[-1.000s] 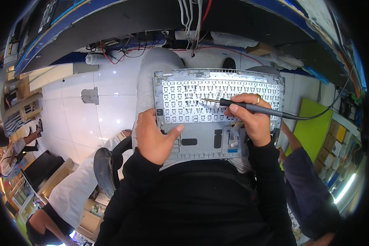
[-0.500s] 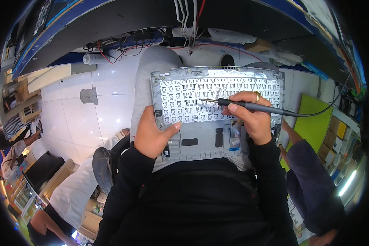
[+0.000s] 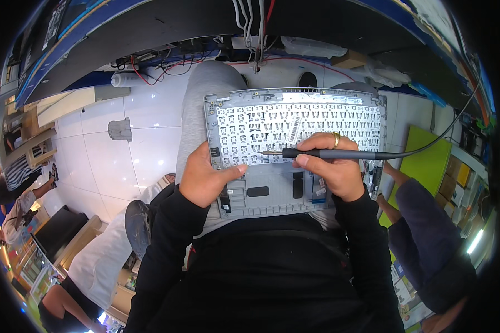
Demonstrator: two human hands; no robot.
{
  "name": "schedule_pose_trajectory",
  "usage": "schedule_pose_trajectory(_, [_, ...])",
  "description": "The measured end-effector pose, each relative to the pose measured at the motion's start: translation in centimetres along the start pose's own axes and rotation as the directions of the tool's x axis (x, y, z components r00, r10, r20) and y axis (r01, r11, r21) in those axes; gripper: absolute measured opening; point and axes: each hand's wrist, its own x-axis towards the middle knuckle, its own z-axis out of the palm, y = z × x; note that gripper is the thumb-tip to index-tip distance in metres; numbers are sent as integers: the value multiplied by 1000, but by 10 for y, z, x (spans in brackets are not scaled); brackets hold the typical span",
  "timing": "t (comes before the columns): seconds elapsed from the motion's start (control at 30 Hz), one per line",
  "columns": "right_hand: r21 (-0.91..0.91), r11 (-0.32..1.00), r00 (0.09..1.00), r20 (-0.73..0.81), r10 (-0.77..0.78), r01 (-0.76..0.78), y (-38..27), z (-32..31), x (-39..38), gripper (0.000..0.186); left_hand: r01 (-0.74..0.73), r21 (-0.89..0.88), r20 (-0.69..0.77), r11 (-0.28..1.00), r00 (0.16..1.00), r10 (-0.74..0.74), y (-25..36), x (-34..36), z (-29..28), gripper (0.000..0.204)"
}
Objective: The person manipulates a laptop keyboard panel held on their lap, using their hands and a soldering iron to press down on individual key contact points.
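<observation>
Gripping laptop casing [image 3: 278,188] in left hand [image 3: 205,177] and soldering iron [image 3: 372,155] in right hand [image 3: 339,169], apparently working over keyboard backing [image 3: 328,125], calling next for steady aim.

Ctr well lit, fairly even, prob. overhead; white keyboard sheet [image 3: 278,139] v. bright, approx. sharp. Glossy floor tiles [image 3: 150,102] show small lamp glints. Tube light [image 3: 475,242] at R blown out. Dark panel [image 3: 166,25] up top in shade; black top [image 3: 266,261] loses detail. Fisheye bends edges, corners blk, periphery soft.
</observation>
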Motion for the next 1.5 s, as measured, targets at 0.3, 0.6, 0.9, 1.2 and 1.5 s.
schedule_pose_trajectory(0.3, [-65, 995, 997, 52, -66, 69, -1, 1, 2, 18, 41, -123, 34, 992, 999, -37, 4, -5, -1, 50])
schedule_pose_trajectory(0.6, [-75, 992, 995, 43, -94, 97, -7, 8, 1, 18, 51, -219, 59, 974, 998, -39, 13, -12, 0, 48])
schedule_pose_trajectory(0.9, [-64, 992, 994, 33, -105, 107, -9, 5, 1, 16, -44, -296, 39, 954, 998, 58, 8, -9, 6, 42])
schedule_pose_trajectory(1.2, [-23, 998, 998, 16, -66, 66, -7, 6, 1, 16, -69, -213, -7, 974, 998, 69, 14, -6, 9, 41])
schedule_pose_trajectory(1.5, [-34, 995, 996, 12, -91, 92, -6, 4, 1, 16, -93, -162, -57, 982, 995, 85, 17, -6, 16, 39])
